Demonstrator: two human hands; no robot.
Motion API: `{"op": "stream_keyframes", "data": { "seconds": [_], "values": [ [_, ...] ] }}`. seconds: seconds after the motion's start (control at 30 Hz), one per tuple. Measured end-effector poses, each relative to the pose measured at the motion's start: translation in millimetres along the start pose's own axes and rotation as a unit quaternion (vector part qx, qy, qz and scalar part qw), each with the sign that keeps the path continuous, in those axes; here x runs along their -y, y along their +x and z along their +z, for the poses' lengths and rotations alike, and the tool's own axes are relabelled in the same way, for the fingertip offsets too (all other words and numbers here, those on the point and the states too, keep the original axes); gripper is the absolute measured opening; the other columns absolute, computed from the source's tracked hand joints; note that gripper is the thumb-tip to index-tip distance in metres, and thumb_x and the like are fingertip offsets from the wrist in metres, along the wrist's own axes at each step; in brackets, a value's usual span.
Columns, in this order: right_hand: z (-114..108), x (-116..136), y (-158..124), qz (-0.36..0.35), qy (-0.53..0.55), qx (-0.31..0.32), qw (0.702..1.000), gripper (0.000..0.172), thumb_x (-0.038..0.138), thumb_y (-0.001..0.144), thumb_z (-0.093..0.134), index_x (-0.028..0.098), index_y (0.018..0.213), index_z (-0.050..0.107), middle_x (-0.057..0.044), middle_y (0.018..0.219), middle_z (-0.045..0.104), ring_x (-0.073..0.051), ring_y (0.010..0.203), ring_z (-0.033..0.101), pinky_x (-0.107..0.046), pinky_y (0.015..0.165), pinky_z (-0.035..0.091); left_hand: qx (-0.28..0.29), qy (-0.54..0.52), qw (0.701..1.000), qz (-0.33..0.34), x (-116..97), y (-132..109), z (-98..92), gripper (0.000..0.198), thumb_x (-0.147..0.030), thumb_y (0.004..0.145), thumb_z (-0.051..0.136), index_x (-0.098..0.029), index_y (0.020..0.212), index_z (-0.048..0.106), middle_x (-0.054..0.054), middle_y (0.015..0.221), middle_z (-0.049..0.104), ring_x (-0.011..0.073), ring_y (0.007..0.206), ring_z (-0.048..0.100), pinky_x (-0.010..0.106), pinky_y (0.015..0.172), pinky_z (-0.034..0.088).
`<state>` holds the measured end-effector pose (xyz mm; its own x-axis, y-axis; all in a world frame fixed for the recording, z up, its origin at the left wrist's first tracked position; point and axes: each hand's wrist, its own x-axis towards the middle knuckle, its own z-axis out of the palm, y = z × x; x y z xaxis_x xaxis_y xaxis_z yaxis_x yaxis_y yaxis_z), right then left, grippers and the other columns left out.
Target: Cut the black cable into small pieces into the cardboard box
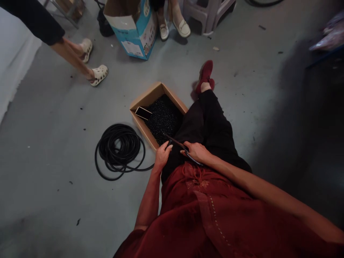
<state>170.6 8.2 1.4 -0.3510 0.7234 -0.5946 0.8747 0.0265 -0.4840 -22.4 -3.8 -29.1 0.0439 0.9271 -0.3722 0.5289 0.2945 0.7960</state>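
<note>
Floor: grey [67, 150], meeting a white surface along its left edge, with small dark scraps scattered over it.
Worker's clothes: red top [188, 218], dark trousers [219, 132].
Blue carton: open-topped [134, 34], near the floor's far edge; a person in cream clogs [99, 74] stands to its left, another in pale shoes [182, 28] is just right of it.
Cardboard box: open [147, 97], one corner pointing away, its right side partly behind the trousers; a mass of small black pieces [162, 113] covers its bottom.
Black hose: coiled [130, 147] on the floor beside the box's near-left edge, a length running to the left wrist.
Left hand: closed [162, 156] near the box's near corner, thumb and fingers pinching a dark hose end.
Right hand: curled [198, 152] round the handles of a dark scissors-like tool [177, 142], above the trousers, tip toward the near corner; blade gap unclear.
Phone-like slab: dark, pale-rimmed [143, 113], inside the box's left corner.
</note>
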Motion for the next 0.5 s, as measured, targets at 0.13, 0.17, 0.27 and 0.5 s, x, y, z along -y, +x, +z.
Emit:
{"op": "stream_keyframes", "data": {
  "seconds": [0.13,0.17,0.27,0.5],
  "values": [
    [-1,-5,1,0.000,0.083,-0.023,0.996,0.036,0.052,0.082,0.042,0.023,0.098,0.055,-0.006,0.078,0.064,-0.020,0.070,0.060,-0.023,0.054,0.033,0.006,-0.054,0.998,0.013,-5,-3,-5.3,0.040,-0.032,0.081,0.050,-0.019,0.118,0.054,0.006,0.111,0.061,0.0181,0.102,0.056,0.032,0.092,0.042],
    [-1,-6,0,-0.009,0.112,-0.035,0.993,0.034,0.050,0.081,0.043,0.023,0.098,0.055,-0.005,0.077,0.064,-0.019,0.069,0.059,-0.023,0.055,0.034,0.002,-0.060,0.998,0.019,-8,-3,-6.1,0.040,-0.031,0.081,0.051,-0.019,0.118,0.054,0.005,0.111,0.060,0.0178,0.103,0.055,0.032,0.093,0.041],
    [-5,-6,1,-0.042,0.202,-0.085,0.975,0.031,0.044,0.080,0.048,0.022,0.101,0.054,-0.002,0.078,0.063,-0.016,0.067,0.057,-0.022,0.057,0.036,-0.024,-0.089,0.996,0.019,-14,-4,-5.7,0.041,-0.029,0.078,0.055,-0.019,0.118,0.054,0.006,0.109,0.058,0.0173,0.104,0.053,0.032,0.094,0.039],
    [-20,7,11,-0.100,0.356,-0.114,0.922,0.037,0.035,0.069,0.060,0.021,0.102,0.050,0.002,0.076,0.059,-0.012,0.064,0.053,-0.022,0.058,0.040,-0.013,-0.254,0.965,-0.068,-35,-15,3.0,0.037,-0.029,0.068,0.065,-0.015,0.102,0.057,0.003,0.084,0.061,0.0099,0.068,0.056,0.023,0.064,0.046]
  ]
}}
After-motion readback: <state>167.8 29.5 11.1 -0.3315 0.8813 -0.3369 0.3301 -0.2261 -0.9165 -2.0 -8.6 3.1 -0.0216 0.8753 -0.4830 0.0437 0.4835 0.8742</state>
